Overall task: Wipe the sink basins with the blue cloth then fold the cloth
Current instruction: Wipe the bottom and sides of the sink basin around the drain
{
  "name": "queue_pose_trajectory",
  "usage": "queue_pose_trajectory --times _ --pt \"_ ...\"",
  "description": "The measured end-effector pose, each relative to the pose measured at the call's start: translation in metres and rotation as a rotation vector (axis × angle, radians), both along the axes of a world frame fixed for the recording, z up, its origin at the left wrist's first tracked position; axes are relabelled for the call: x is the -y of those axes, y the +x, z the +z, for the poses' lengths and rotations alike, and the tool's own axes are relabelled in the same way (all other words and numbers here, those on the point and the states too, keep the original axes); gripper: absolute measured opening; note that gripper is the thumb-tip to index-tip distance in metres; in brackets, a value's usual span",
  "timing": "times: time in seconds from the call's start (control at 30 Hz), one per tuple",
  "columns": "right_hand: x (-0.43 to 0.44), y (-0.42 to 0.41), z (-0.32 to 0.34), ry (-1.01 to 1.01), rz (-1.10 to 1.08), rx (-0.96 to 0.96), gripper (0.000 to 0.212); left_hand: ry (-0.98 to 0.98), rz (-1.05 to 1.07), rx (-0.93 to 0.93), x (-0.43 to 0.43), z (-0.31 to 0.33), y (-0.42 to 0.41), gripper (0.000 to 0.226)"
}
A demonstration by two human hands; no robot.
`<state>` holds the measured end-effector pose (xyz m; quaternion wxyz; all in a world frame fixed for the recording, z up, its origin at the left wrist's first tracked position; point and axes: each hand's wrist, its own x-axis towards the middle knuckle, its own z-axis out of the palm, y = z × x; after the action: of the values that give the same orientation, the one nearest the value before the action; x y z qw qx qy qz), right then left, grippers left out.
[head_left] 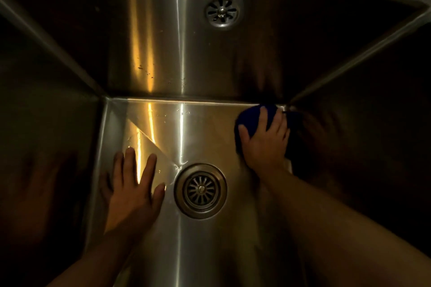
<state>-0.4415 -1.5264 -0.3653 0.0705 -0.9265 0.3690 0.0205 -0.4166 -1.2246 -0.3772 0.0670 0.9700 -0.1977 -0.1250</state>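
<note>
Inside a dim steel basin point(144, 123), the left hand point(133, 189) lies flat and empty on the floor, fingers spread, left of the drain point(200, 191). Right of the drain, the right hand point(263, 144) presses a bunched blue cloth point(253, 119) into the basin's far right corner, fingers curled over it. The cloth lies just beyond those fingertips.

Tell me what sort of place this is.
Probably a kitchen, seen from inside a deep stainless steel sink basin. A strainer drain sits in its floor, mirrored in the back wall, and the right hand presses a blue cloth into the far right corner.
</note>
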Motion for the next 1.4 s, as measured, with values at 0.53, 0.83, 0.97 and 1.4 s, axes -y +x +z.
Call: queue_pose_trajectory --times 0.53,0.83,0.97,1.4 --pt "-0.168 0.108 0.007 0.253 -0.252 0.171 0.085 -0.442 0.236 0.039 -0.005 0.032 0.011 0.056" --pt "-0.223 0.131 0.047 1.074 0.212 0.127 0.059 -0.682 0.400 -0.036 0.007 0.045 0.050 0.093" --pt "-0.154 0.043 0.049 0.821 0.225 0.247 0.058 -0.254 0.315 0.008 0.042 0.041 0.076 0.080" --pt "-0.033 -0.114 0.003 0.291 0.190 -0.327 0.072 0.129 -0.104 0.077 0.031 0.038 0.118 0.060"
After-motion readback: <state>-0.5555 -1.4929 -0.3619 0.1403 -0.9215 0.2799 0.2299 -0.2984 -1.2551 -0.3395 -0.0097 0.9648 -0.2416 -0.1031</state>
